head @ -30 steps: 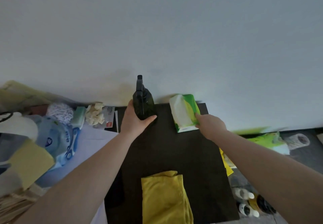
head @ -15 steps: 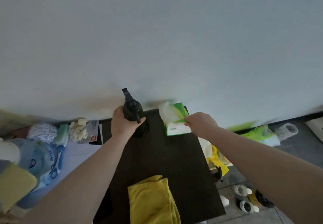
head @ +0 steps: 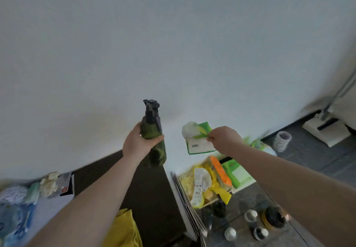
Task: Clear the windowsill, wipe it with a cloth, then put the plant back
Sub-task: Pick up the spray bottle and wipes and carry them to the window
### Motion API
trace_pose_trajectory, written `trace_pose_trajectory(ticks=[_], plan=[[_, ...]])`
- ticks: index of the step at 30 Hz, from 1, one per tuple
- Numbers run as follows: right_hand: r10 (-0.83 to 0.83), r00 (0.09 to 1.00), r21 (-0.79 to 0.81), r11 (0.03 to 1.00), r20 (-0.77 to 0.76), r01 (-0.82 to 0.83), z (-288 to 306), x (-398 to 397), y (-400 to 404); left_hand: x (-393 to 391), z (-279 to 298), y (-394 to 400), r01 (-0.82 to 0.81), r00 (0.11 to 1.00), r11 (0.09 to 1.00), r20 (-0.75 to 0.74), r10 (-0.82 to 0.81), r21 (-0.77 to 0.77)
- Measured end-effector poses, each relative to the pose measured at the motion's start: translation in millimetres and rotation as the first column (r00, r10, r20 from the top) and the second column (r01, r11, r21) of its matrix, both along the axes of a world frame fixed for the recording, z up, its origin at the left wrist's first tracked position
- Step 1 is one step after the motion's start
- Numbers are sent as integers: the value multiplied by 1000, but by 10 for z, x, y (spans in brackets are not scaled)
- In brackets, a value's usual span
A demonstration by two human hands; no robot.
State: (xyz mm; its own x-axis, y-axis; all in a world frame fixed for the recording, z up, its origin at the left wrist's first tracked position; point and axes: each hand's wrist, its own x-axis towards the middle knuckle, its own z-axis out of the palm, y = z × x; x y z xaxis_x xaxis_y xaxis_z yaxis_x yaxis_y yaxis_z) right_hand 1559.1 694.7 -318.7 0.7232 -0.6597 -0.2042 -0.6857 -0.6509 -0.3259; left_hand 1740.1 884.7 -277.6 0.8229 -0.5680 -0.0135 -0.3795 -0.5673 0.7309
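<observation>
My left hand (head: 137,143) grips a dark green spray bottle (head: 154,140) with a black trigger head, held upright in the air in front of the white wall. My right hand (head: 224,139) pinches a green and white tissue pack (head: 196,140) by its top, also lifted off the surface. Below them lies the dark brown surface (head: 152,185), with a folded yellow cloth (head: 125,229) at its near edge, partly hidden by my left forearm. No plant shows in this view.
Clutter sits left of the dark surface: crumpled paper (head: 49,183), a card (head: 65,186), blue and white items (head: 13,214). On the floor to the right lie yellow and green packages (head: 210,181), several small bottles (head: 250,225), a paper roll (head: 282,140) and a white mop base (head: 327,131).
Both hands have lifted the spray bottle and the tissue pack up off the dark surface. The view has swung to the right, bringing more of the floor into sight.
</observation>
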Motion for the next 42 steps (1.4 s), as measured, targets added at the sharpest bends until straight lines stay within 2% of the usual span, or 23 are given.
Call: trace_pose_trajectory(ticks=[6, 9, 17, 25, 30, 35, 39, 42], plan=[[-138, 988, -22, 990, 76, 140, 372, -1555, -683, -1460, 364, -1006, 128, 987, 992, 96, -130, 22], [-225, 970, -57, 971, 88, 230, 546, -2366, -1006, -2167, 482, -1506, 233, 969, 973, 91, -231, -3], [-558, 813, -95, 811, 165, 577, 726, -4476, -1578, -3815, 618, -2822, 549, 835, 836, 44, -549, 19], [-799, 597, -150, 583, 72, 799, 587, -6502, -1883, -5768, 490, -4176, 815, 577, 577, 12, -817, 55], [-915, 403, -203, 389, 32, 899, 607, -7659, -2184, -7063, 321, -5085, 940, 340, 339, -66, -938, 31], [-980, 198, -211, 187, 33, 959, 693, -8663, -2349, -8331, 310, -5803, 994, 104, 108, -120, -987, -28], [-998, 27, -178, 17, 58, 984, 687, -9324, -2345, -9248, 348, -6169, 999, -8, -2, -121, -993, -53], [-998, -41, -181, -49, 48, 982, 638, -9812, -2371, -9862, 322, -6403, 996, -77, -68, -163, -984, -65]])
